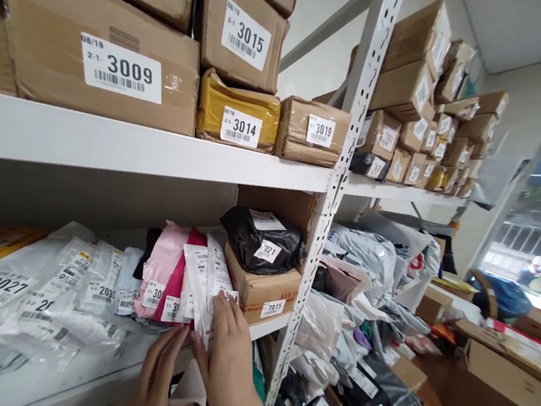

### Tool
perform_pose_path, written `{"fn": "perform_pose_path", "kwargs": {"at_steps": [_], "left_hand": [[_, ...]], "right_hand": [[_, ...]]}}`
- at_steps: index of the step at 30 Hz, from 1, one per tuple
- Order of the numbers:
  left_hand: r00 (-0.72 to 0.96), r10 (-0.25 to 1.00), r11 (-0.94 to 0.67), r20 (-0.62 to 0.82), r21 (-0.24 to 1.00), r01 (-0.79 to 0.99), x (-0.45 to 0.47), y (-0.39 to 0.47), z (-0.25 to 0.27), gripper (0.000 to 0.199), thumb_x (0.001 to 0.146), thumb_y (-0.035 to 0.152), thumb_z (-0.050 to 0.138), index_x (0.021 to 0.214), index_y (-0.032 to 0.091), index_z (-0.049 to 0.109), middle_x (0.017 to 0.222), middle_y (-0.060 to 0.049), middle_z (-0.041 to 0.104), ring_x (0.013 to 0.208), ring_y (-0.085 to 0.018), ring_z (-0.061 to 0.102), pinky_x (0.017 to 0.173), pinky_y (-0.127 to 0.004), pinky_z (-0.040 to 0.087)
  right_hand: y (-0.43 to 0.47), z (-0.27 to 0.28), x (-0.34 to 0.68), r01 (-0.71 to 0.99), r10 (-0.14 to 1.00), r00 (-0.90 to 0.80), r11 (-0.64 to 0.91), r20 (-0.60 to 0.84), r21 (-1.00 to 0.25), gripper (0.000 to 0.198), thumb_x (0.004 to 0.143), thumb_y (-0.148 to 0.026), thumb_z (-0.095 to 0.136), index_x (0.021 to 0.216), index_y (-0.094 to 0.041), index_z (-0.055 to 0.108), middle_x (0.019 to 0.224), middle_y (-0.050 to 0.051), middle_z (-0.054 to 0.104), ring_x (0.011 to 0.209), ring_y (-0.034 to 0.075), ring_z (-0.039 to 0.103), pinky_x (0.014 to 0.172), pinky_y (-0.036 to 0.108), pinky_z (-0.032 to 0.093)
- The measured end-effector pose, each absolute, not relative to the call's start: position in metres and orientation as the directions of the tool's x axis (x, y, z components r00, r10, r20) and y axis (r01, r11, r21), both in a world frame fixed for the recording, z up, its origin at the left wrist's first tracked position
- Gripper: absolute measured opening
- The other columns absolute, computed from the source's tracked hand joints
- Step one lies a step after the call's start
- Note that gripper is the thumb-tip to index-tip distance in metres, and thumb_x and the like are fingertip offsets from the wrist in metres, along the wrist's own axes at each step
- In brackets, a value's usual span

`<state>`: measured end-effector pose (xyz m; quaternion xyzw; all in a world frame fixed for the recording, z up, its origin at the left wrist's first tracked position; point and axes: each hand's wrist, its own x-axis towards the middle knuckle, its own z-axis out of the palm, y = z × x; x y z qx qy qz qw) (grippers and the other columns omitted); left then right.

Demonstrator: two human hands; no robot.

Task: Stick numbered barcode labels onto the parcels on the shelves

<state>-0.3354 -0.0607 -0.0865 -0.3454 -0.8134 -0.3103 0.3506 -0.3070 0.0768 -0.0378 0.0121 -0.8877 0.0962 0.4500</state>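
My right hand presses its fingers against a thin white plastic parcel that stands upright in a row of soft mail bags on the lower shelf. My left hand sits just left of it, fingers apart, tips near the bottom of the pink parcel. A cardboard box labelled 7015 stands to the right, with a black bag on top.
Clear and white bags with number labels lie to the left. The upper shelf carries boxes 3009, 3015, 3014, 3019. A perforated upright divides the bays. More bags and boxes fill the right.
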Motion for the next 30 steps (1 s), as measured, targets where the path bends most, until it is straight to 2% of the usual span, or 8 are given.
{"fn": "perform_pose_path", "kwargs": {"at_steps": [2, 5, 11, 16, 20, 23, 26, 30], "left_hand": [[-0.595, 0.338, 0.611, 0.729, 0.311, 0.728, -0.335, -0.055, -0.087, 0.092, 0.061, 0.001, 0.042, 0.143, 0.029, 0.013, 0.138, -0.010, 0.041, 0.120, -0.027, 0.051, 0.084, -0.034, 0.056], [-0.546, 0.364, 0.578, 0.755, 0.277, 0.768, -0.343, -0.053, -0.093, 0.094, 0.057, 0.000, 0.040, 0.143, 0.028, 0.018, 0.141, -0.008, 0.039, 0.118, -0.026, 0.052, 0.081, -0.031, 0.057], [-0.436, 0.289, 0.443, 0.852, 0.284, 0.850, -0.356, -0.048, -0.109, 0.069, 0.079, 0.005, 0.035, 0.143, 0.026, 0.024, 0.136, -0.011, 0.041, 0.118, -0.023, 0.052, 0.088, -0.031, 0.053], [-0.525, 0.270, 0.489, 0.807, 0.355, 0.797, -0.343, -0.040, -0.102, 0.075, 0.076, 0.000, 0.033, 0.143, 0.032, 0.018, 0.135, -0.010, 0.036, 0.116, -0.023, 0.053, 0.075, -0.027, 0.056], [-0.602, 0.273, 0.615, 0.750, 0.345, 0.709, -0.329, -0.055, -0.073, 0.078, 0.069, 0.002, 0.039, 0.140, 0.032, 0.025, 0.130, -0.010, 0.040, 0.099, -0.026, 0.061, 0.060, -0.029, 0.056], [-0.565, 0.259, 0.666, 0.783, 0.279, 0.692, -0.334, -0.074, -0.043, 0.074, 0.070, 0.010, 0.041, 0.140, 0.031, 0.029, 0.137, -0.009, 0.038, 0.110, -0.032, 0.055, 0.053, -0.031, 0.055], [-0.543, 0.298, 0.582, 0.785, 0.301, 0.755, -0.352, -0.085, -0.019, 0.066, 0.074, 0.021, 0.044, 0.139, 0.026, 0.032, 0.142, -0.010, 0.036, 0.122, -0.034, 0.046, 0.075, -0.039, 0.056], [-0.549, 0.320, 0.432, 0.772, 0.397, 0.810, -0.355, -0.090, -0.003, 0.046, 0.078, 0.029, 0.050, 0.124, 0.028, 0.052, 0.138, -0.007, 0.043, 0.104, -0.027, 0.058, 0.072, -0.034, 0.054]], "right_hand": [[0.079, -0.031, -0.303, -0.117, 0.075, -0.585, 0.978, 0.808, -0.175, 0.060, 0.080, -0.036, 0.059, 0.127, -0.001, 0.046, 0.126, 0.025, 0.056, 0.115, 0.033, 0.054, 0.094, 0.047, 0.050], [0.080, -0.028, -0.300, -0.074, 0.091, -0.619, 0.982, 0.780, -0.173, 0.059, 0.081, -0.040, 0.056, 0.123, 0.001, 0.050, 0.123, 0.027, 0.056, 0.115, 0.036, 0.053, 0.095, 0.050, 0.049], [0.069, -0.037, -0.307, -0.056, 0.070, -0.667, 0.988, 0.742, -0.143, 0.045, 0.085, -0.029, 0.049, 0.122, -0.003, 0.051, 0.130, 0.026, 0.050, 0.124, 0.041, 0.043, 0.096, 0.057, 0.045], [0.077, -0.026, -0.302, -0.199, 0.075, -0.725, 0.929, 0.685, -0.312, 0.042, 0.084, -0.025, 0.049, 0.123, -0.008, 0.045, 0.122, 0.022, 0.051, 0.115, 0.033, 0.051, 0.094, 0.053, 0.046], [0.101, -0.023, -0.280, -0.320, 0.013, -0.770, 0.858, 0.638, -0.403, 0.067, 0.082, -0.030, 0.057, 0.138, -0.013, 0.023, 0.136, 0.018, 0.043, 0.126, 0.026, 0.044, 0.103, 0.043, 0.042], [0.114, -0.037, -0.276, -0.361, -0.099, -0.754, 0.889, 0.649, -0.283, 0.076, 0.085, -0.031, 0.054, 0.143, -0.012, 0.009, 0.147, 0.020, 0.029, 0.137, 0.027, 0.028, 0.108, 0.046, 0.035], [0.113, -0.050, -0.294, -0.408, -0.211, -0.662, 0.906, 0.720, -0.110, 0.084, 0.083, -0.043, 0.056, 0.143, -0.007, 0.010, 0.148, 0.026, 0.023, 0.140, 0.033, 0.018, 0.108, 0.052, 0.032], [0.102, -0.041, -0.337, -0.361, -0.159, -0.486, 0.932, 0.859, -0.032, 0.061, 0.084, -0.045, 0.053, 0.130, -0.008, 0.037, 0.126, 0.023, 0.050, 0.124, 0.031, 0.043, 0.100, 0.048, 0.042]]}}
